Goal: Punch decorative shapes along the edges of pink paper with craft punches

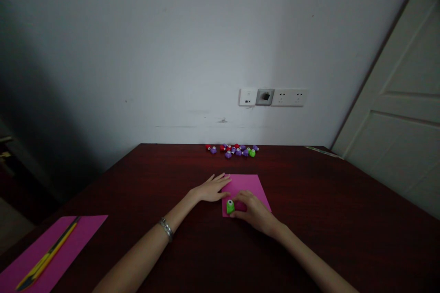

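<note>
From where I sit, I watch the right hand pinch a small, rounded green piece with a white eye-like disc between thumb and forefinger; I can't separate its other fingers clearly. The piece is over the near left corner of a smooth, flat pink sheet; whether it touches the paper, I can't tell. The left hand lies palm down, fingers spread, across the sheet's left edge, a shiny metallic bracelet round its wrist. Under everything I have a dark reddish, wood-grained table. At its far edge I see a loose cluster of similar purple, red and green pieces. Near left, slim yellow-and-black pencils lie on another pink sheet.
</note>
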A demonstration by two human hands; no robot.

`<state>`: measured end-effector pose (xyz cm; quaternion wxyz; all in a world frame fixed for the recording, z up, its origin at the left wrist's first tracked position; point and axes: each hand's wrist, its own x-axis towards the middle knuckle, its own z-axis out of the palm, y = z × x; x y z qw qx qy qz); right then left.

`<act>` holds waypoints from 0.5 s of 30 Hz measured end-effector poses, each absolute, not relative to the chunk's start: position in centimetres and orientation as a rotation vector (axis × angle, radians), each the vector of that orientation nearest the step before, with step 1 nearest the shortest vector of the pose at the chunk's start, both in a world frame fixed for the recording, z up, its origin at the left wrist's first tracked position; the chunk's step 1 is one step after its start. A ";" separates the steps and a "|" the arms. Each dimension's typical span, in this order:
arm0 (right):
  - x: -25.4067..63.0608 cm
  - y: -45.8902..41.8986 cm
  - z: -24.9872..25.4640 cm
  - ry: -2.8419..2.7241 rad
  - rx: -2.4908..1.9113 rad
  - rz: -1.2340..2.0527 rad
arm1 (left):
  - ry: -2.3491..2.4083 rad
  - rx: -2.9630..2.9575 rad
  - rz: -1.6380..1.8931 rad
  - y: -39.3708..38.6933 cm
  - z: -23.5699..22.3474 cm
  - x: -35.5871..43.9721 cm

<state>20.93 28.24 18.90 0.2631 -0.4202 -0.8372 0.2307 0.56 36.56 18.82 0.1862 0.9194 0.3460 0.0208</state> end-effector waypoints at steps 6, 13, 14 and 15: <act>20.9 28.0 18.8 -2.272 -1.170 0.555 | 0.997 2.606 0.015 36.4 19.3 0.7; 20.9 27.9 19.1 -2.269 -1.200 0.576 | 0.990 2.543 0.115 35.9 19.8 0.9; 21.0 27.9 19.2 -2.251 -1.200 0.596 | 0.992 2.531 0.163 35.8 20.0 1.0; 21.1 28.0 19.4 -2.219 -1.204 0.620 | 0.998 2.520 0.240 35.8 20.2 1.0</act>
